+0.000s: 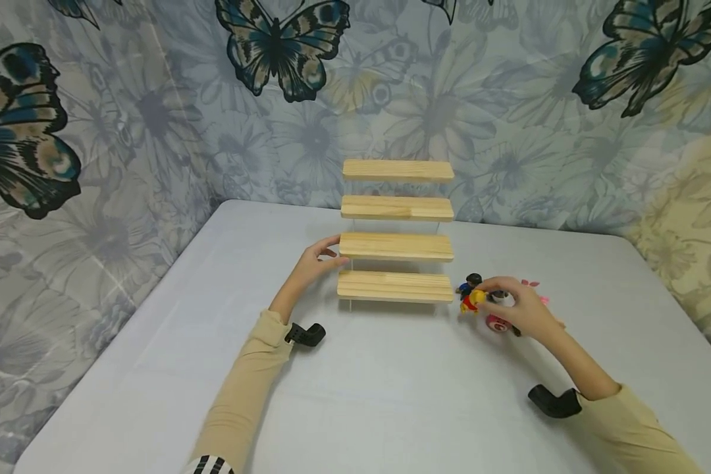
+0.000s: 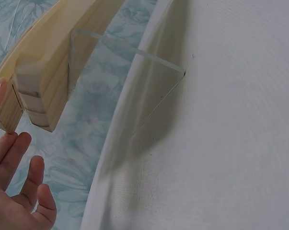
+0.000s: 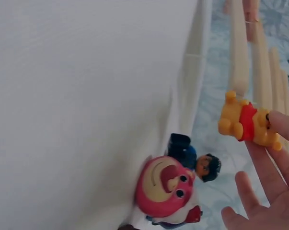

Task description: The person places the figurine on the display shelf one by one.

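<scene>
Right-hand fingers [image 3: 265, 173] pinch a yellow bear [image 3: 246, 122] (in red), while left-hand fingers [image 2: 14, 155] hold a wooden shelf [image 1: 396, 246].

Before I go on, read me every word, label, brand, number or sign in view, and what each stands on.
None: no word, label, brand, number or sign is readable in any view.
The Winnie-the-Pooh figure in the right hand, the pink bear figure and the four-tier wooden shelf show no lettering.
The striped patch on the left sleeve shows only black-and-white bars, cut off by the frame.
</scene>
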A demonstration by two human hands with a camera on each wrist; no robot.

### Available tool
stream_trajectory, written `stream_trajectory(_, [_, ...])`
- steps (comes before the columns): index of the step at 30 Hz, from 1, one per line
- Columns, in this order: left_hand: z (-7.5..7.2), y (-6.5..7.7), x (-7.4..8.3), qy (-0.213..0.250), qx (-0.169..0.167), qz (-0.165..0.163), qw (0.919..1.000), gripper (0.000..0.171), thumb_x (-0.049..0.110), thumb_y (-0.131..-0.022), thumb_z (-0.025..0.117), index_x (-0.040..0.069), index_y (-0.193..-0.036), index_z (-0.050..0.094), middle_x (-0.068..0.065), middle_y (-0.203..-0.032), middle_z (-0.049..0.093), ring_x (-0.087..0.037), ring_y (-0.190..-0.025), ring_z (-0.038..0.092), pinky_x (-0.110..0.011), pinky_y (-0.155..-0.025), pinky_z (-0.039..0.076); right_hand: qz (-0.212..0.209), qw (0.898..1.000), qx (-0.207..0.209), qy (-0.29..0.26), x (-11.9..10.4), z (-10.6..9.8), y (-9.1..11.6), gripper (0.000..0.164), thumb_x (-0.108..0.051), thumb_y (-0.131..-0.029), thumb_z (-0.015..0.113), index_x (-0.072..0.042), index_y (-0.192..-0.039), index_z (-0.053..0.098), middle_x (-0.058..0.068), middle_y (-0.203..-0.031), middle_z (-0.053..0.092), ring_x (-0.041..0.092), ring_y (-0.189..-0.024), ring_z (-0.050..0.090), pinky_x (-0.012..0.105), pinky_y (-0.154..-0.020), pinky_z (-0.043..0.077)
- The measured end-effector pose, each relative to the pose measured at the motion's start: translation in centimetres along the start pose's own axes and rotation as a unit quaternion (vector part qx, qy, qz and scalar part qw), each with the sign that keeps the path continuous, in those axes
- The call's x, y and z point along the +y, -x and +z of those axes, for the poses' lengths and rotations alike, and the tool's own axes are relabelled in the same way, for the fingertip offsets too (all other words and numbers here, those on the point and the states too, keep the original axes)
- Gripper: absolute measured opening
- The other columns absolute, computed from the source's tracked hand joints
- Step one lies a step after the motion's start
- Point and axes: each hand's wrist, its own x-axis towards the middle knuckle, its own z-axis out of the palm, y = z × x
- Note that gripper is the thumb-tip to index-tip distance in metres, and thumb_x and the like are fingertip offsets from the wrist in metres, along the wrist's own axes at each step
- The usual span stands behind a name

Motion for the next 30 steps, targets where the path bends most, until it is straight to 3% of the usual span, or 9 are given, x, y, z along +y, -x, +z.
stream_trajectory(6, [-0.1, 0.2, -0.4, 0.001, 0.005, -0.013, 0.9999, 0.063, 0.023, -0.081, 0.067, 0.011, -0.136, 0.039, -0.005, -0.133, 0.041, -0.022, -0.105, 0.045, -0.042, -0.086, 0.036, 0.073, 0.997, -0.001, -0.021, -0.4, -0.2, -0.7, 0.031, -0.021, -0.082, 0.066, -0.001, -0.105, 0.061, 0.020, -0.109, 0.055, 0.037, -0.108, 0.041, 0.062, -0.085, 0.026])
stream_trajectory(10, [-0.1, 0.4, -0.3, 0.001, -0.005, -0.014, 0.9999, 0.064, 0.025, -0.081, 0.067, 0.012, -0.137, 0.038, -0.005, -0.134, 0.041, -0.023, -0.107, 0.044, -0.043, -0.086, 0.035, 0.095, 0.995, 0.017, -0.029, 4.1, 0.8, -1.0, 0.034, -0.032, -0.082, 0.065, -0.017, -0.113, 0.061, 0.007, -0.115, 0.055, 0.030, -0.114, 0.038, 0.061, -0.090, 0.021])
stream_trajectory(13, [-0.2, 1.0, 1.4, -0.005, -0.017, -0.002, 0.9998, 0.063, 0.022, -0.084, 0.065, 0.007, -0.138, 0.036, -0.010, -0.135, 0.039, -0.028, -0.109, 0.043, -0.043, -0.085, 0.036, 0.097, 0.994, 0.037, -0.032, 8.4, 1.3, -1.9, 0.035, -0.036, -0.082, 0.064, -0.029, -0.115, 0.060, -0.002, -0.116, 0.054, 0.022, -0.117, 0.037, 0.058, -0.092, 0.022])
stream_trajectory(14, [-0.2, 1.1, 1.9, -0.011, -0.019, 0.006, 0.9997, 0.062, 0.020, -0.084, 0.064, 0.005, -0.137, 0.035, -0.012, -0.135, 0.038, -0.030, -0.109, 0.043, -0.043, -0.084, 0.037, 0.101, 0.994, 0.037, -0.034, 8.4, 1.2, -2.2, 0.035, -0.038, -0.081, 0.064, -0.032, -0.115, 0.059, -0.005, -0.115, 0.054, 0.017, -0.118, 0.037, 0.056, -0.094, 0.023])
stream_trajectory(17, [-0.3, 0.9, 2.0, -0.037, -0.018, 0.027, 0.9988, 0.061, 0.019, -0.086, 0.062, 0.003, -0.137, 0.034, -0.013, -0.135, 0.038, -0.030, -0.108, 0.044, -0.041, -0.082, 0.039, 0.103, 0.992, 0.026, -0.067, 4.4, 0.0, -3.2, 0.038, -0.033, -0.084, 0.063, -0.020, -0.119, 0.058, 0.005, -0.117, 0.054, 0.024, -0.120, 0.037, 0.054, -0.093, 0.026])
stream_trajectory(20, [-0.3, 0.1, 0.7, -0.050, -0.010, 0.045, 0.9977, 0.061, 0.022, -0.085, 0.063, 0.006, -0.137, 0.036, -0.010, -0.134, 0.040, -0.026, -0.105, 0.046, -0.039, -0.079, 0.040, 0.112, 0.989, 0.018, -0.094, 1.1, -1.0, -3.8, 0.038, -0.029, -0.086, 0.061, -0.013, -0.120, 0.057, 0.009, -0.117, 0.054, 0.025, -0.117, 0.041, 0.048, -0.091, 0.033])
stream_trajectory(21, [-0.2, -0.2, 0.2, -0.051, -0.009, 0.047, 0.9976, 0.061, 0.023, -0.085, 0.063, 0.008, -0.137, 0.036, -0.009, -0.134, 0.041, -0.024, -0.105, 0.046, -0.038, -0.078, 0.041, 0.112, 0.988, 0.014, -0.108, 0.6, -1.2, -4.0, 0.039, -0.026, -0.086, 0.061, -0.008, -0.120, 0.056, 0.013, -0.118, 0.053, 0.031, -0.115, 0.042, 0.050, -0.089, 0.033])
stream_trajectory(25, [-0.1, -0.1, 0.1, -0.049, -0.010, 0.051, 0.9975, 0.061, 0.021, -0.085, 0.063, 0.006, -0.137, 0.035, -0.010, -0.134, 0.041, -0.027, -0.104, 0.046, -0.038, -0.078, 0.041, 0.113, 0.985, 0.037, -0.125, 2.6, -1.4, -4.6, 0.035, -0.027, -0.086, 0.062, -0.017, -0.120, 0.059, 0.005, -0.114, 0.056, 0.019, -0.103, 0.052, 0.038, -0.080, 0.042])
stream_trajectory(30, [0.0, 0.3, 0.1, -0.060, -0.010, 0.060, 0.9964, 0.061, 0.023, -0.086, 0.062, 0.005, -0.137, 0.035, -0.010, -0.134, 0.040, -0.029, -0.105, 0.046, -0.039, -0.078, 0.041, 0.119, 0.979, 0.057, -0.157, -1.0, -2.3, -5.0, 0.037, -0.031, -0.084, 0.063, -0.015, -0.117, 0.060, 0.006, -0.107, 0.059, 0.015, -0.096, 0.055, 0.040, -0.082, 0.040])
